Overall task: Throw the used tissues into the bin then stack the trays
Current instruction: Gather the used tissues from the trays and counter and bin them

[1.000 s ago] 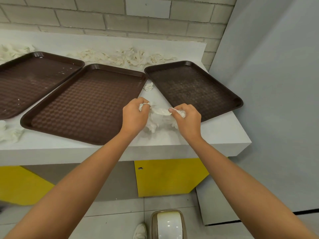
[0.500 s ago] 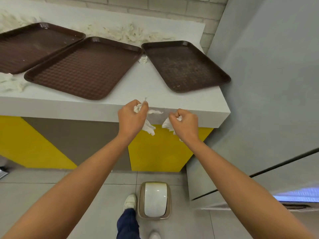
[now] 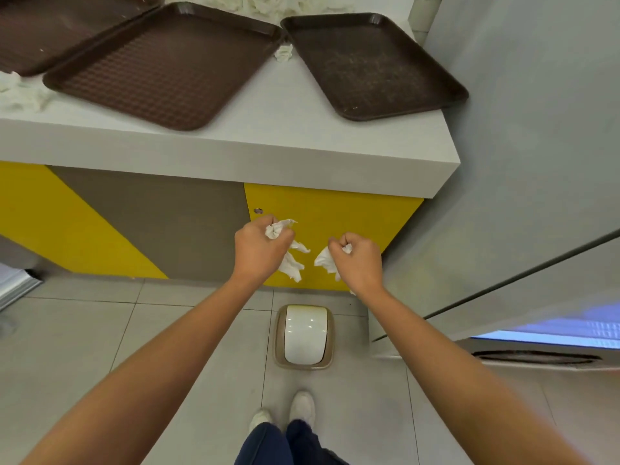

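My left hand (image 3: 258,250) is closed on crumpled white tissues (image 3: 291,266), held below the counter edge in front of the yellow cabinet door. My right hand (image 3: 359,260) grips another wad of tissue (image 3: 324,260) beside it. The small bin (image 3: 304,336) with a white swing lid stands on the floor below and between my hands. Three brown trays lie side by side on the white counter: the left tray (image 3: 50,28), the middle tray (image 3: 161,65) and the right tray (image 3: 372,62). More loose tissues lie behind the trays (image 3: 268,3), at the counter's left (image 3: 20,95), and one between two trays (image 3: 283,53).
A grey wall panel (image 3: 523,129) rises close on the right of the counter (image 3: 235,156). My feet in white shoes (image 3: 302,406) stand on the tiled floor just before the bin. A yellow and brown cabinet front (image 3: 151,223) fills the space under the counter.
Both hands lifted the tissues off the counter and came down below its edge, toward the bin. The view tilted downward, so the bin and my feet show fully.
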Demonstrator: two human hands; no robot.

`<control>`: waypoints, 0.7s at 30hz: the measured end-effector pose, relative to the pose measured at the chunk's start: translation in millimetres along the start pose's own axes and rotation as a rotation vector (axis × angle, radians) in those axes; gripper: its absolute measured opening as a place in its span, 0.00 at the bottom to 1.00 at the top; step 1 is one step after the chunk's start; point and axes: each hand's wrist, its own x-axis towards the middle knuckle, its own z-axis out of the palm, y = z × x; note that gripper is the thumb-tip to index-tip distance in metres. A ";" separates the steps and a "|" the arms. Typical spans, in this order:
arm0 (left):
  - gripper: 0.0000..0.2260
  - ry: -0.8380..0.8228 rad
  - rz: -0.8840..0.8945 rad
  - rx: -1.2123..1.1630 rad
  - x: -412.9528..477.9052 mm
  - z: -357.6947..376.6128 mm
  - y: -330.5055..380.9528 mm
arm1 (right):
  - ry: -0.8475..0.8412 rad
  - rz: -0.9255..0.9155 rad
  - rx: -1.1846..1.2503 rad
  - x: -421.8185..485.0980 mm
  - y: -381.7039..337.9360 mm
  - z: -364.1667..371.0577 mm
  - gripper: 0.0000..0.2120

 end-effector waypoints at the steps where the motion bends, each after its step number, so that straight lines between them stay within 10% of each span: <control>1: 0.13 -0.008 -0.009 0.006 -3.2 1.3 -5.2 | -0.003 0.019 0.002 -3.8 3.9 2.7 0.20; 21: 0.09 -0.184 -0.320 0.035 -47.8 59.7 -190.0 | -0.087 0.337 -0.018 -66.6 149.5 119.2 0.10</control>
